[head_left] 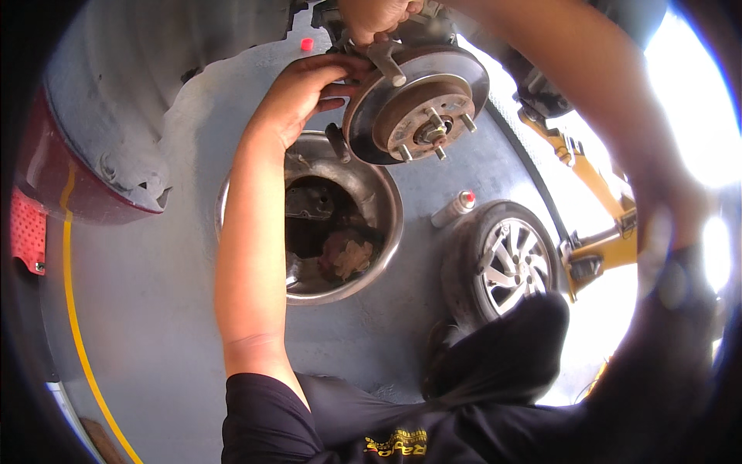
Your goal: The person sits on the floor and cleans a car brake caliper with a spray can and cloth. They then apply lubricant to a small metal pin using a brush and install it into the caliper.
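A rusty-edged brake disc (369, 104) with a hub and several wheel studs hangs at the upper middle. My left hand (305, 89) reaches to its left edge, fingers apart and stretched toward the rim; some fingertips are hidden in shadow. Above the disc, my right hand (379, 17) is closed with fingers curled, cut off by the top of the view. Just below it, a grey metal piece with a rounded end (389, 63) sticks out over the disc's edge. Whether my right hand grips that piece cannot be made out. A dark oblong part (337, 143) sits at the disc's lower left.
Below my left hand is a round metal basin (392, 232) holding dark parts and a crumpled rag (353, 259). A spray can (452, 209) and a wheel with tyre (502, 259) are to the right, beside a yellow lifting arm (607, 259). A red car panel (85, 185) is at left.
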A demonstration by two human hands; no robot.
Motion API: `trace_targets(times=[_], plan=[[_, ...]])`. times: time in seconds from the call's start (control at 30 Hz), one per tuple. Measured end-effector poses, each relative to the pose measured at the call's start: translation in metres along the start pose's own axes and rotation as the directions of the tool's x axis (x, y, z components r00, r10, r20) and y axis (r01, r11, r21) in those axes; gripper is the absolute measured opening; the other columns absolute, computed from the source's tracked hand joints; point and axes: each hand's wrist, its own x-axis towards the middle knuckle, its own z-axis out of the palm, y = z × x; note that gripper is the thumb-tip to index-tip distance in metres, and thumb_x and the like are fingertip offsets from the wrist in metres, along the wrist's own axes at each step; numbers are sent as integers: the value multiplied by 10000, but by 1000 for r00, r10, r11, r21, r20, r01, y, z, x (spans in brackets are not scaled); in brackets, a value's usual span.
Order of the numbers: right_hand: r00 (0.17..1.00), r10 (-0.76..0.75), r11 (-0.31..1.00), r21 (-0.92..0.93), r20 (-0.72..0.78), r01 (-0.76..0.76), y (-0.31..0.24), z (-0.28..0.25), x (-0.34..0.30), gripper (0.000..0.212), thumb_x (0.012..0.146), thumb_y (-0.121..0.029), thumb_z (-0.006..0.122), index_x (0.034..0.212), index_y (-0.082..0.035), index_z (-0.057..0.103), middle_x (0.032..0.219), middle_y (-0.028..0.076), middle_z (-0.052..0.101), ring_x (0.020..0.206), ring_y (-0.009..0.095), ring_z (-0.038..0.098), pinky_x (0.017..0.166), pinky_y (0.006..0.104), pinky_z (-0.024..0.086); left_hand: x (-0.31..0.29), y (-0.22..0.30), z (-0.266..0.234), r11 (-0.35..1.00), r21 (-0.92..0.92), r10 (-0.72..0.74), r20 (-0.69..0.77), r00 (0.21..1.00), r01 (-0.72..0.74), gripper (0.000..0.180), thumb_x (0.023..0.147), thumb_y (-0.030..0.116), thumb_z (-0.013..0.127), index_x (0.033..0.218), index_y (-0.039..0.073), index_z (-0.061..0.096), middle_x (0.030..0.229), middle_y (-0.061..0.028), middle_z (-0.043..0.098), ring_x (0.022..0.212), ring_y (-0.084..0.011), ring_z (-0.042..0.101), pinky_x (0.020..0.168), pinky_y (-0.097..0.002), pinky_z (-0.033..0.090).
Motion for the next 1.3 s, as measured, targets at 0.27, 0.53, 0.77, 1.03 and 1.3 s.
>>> trace_targets(times=[0.27, 0.53, 0.77, 1.03, 1.3], plan=[[992, -23, 998, 53, 128, 17, 9, 4, 39, 265, 949, -301, 670, 1147, -134, 721, 904, 36, 688, 711, 186, 634, 601, 356, 507, 5, -4, 12, 996, -85, 19, -44, 999, -23, 267, 987, 185, 570, 1174, 84, 731, 1088, -55, 756, 988, -167, 713, 887, -330, 533], [963, -119, 938, 344, 241, 30, 55, 5, 33, 230, 975, -305, 656, 1110, -128, 711, 806, 7, 648, 635, 122, 585, 519, 299, 472, -11, 7, 9, 997, -63, 34, -45, 998, -37, 265, 974, 233, 590, 1158, 105, 732, 1105, -40, 754, 990, -165, 690, 923, -338, 482], [973, -202, 919, 365, 113, 149, 44, 14, 40, 241, 982, -318, 659, 1084, -107, 712, 781, 21, 646, 637, 111, 591, 521, 283, 468, -27, 15, 0, 999, -41, 18, -124, 992, -23, 252, 974, 227, 592, 1151, 120, 735, 1102, -34, 756, 982, -159, 682, 929, -341, 481], [987, -157, 973, 165, -23, 159, 27, 19, 24, 255, 983, -325, 662, 1078, -94, 713, 785, 38, 656, 667, 122, 609, 559, 280, 479, -16, 9, 19, 998, -56, 25, -143, 989, -33, 241, 991, 170, 561, 1143, 121, 741, 1086, -32, 761, 946, -147, 683, 912, -333, 514], [950, -197, 980, -26, -242, 197, 19, 23, 5, 271, 984, -332, 666, 1072, -80, 714, 789, 56, 666, 698, 133, 627, 596, 278, 490, -2, -6, 23, 965, -254, 31, -117, 993, -60, 252, 1007, 225, 573, 1157, 82, 716, 1087, -62, 757, 962, -172, 689, 887, -347, 513]])
